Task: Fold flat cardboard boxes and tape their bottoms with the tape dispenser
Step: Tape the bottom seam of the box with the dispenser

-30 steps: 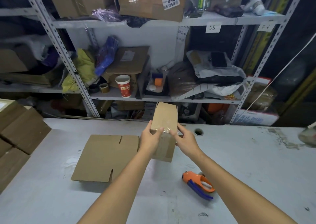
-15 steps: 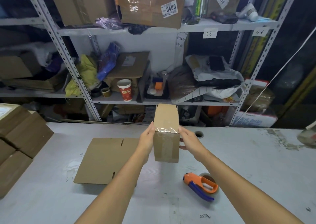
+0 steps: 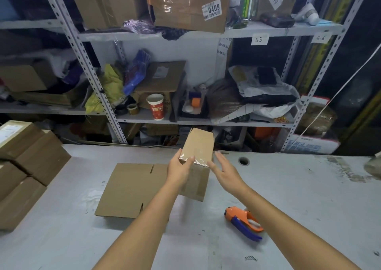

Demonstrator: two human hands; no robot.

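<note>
Hidden / unclear:
- Left hand (image 3: 179, 171) covers the left side of the folded box (image 3: 199, 146). The fingers behind the box are out of sight; only the thumb shows.
- The box's far end and underside are not visible. Cannot tell whether its lower near corner rests on the table (image 3: 299, 197) or hangs just above it.
- The right part of the flat cardboard (image 3: 129, 189) is covered by the left forearm and the box.
- The roll in the tape dispenser (image 3: 239, 215) is mostly masked by its orange body.
- The stack of boxes (image 3: 31, 166) is cut off by the left frame edge.

Hands:
- Both arms reach forward from the bottom edge.
- The left hand grips the box at its left side, with the thumb laid over the glossy taped edge.
- Right hand (image 3: 227, 174) has its fingers straight and spread and holds nothing. It is just beside the box's right edge; contact cannot be confirmed.

Box:
- It is over the table's middle, just right of the flat cardboard and in front of the shelving (image 3: 88, 71).
- The upper face runs away from the person toward the shelving and rises at the far end, so the long axis appears to lie along that line.
- The near face drops toward the table.
- Clear tape wraps the edge between these two faces.

The dispenser lies on the table, nearer the person and to the right of the box, apart from both hands.
</note>
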